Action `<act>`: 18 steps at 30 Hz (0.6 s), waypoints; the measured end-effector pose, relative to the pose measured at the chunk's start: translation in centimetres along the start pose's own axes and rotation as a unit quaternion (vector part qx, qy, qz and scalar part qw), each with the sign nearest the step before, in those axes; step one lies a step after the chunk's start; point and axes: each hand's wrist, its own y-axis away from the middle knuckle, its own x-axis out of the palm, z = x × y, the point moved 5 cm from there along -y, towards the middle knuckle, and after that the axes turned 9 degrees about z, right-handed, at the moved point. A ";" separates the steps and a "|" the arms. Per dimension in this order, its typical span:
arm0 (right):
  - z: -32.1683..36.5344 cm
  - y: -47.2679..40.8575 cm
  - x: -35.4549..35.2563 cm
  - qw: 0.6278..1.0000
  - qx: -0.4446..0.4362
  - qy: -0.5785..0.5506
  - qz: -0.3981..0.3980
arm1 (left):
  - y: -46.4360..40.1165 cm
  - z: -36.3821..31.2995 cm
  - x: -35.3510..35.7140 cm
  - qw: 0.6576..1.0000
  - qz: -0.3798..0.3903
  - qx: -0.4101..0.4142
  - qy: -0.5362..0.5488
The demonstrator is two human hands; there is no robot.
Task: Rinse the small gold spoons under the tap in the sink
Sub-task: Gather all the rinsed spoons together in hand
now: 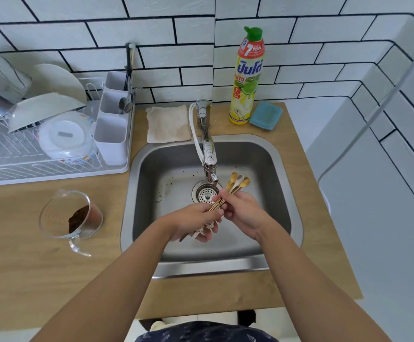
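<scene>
Gold spoons (235,185), bunched together, are gripped by both hands over the steel sink (270,154), their bowls fanned out just beyond the right hand (241,212) and just beside the tap (208,149) spout. Fingers of the left hand (196,219) curl round the handles, with a flower-patterned piece showing beneath its palm, while the right hand pinches the stems higher up. Well left of the hands, a glass jug (71,214) holding something dark brown stands on the wooden worktop (28,255), a dish rack (53,144) farther beyond it.
</scene>
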 end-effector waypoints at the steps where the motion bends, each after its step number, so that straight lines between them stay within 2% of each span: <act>1: 0.2 0.1 -0.1 1.000 -0.011 0.008 -0.011 | 0.1 0.2 -0.1 0.999 -0.011 -0.022 -0.037; 3: 0.2 0.3 0.0 0.999 -0.034 0.018 -0.031 | 0.1 0.2 -0.2 0.991 -0.034 -0.040 -0.125; 6: -0.1 0.5 0.2 0.997 -0.063 0.010 -0.042 | -0.2 -1.1 -0.1 0.975 -0.055 -0.001 -0.216; 10: 1.1 1.2 0.4 0.995 -0.080 0.065 -0.010 | -0.4 -1.9 -0.1 0.975 -0.038 0.039 -0.216; 13: 2.6 1.9 -0.1 0.989 -0.110 0.080 -0.050 | 0.1 -0.6 -0.5 0.995 -0.030 0.057 -0.079; 15: 3.5 2.4 -1.0 0.983 -0.136 0.063 -0.106 | 0.4 1.1 -1.4 0.989 -0.083 0.054 0.110; 16: 3.7 2.7 -1.2 0.979 -0.149 0.049 -0.126 | 0.3 2.0 -1.8 0.965 -0.120 0.061 0.227; 18: 3.5 2.9 -0.9 0.975 -0.165 0.032 -0.142 | -0.2 3.2 -1.7 0.886 -0.182 0.084 0.419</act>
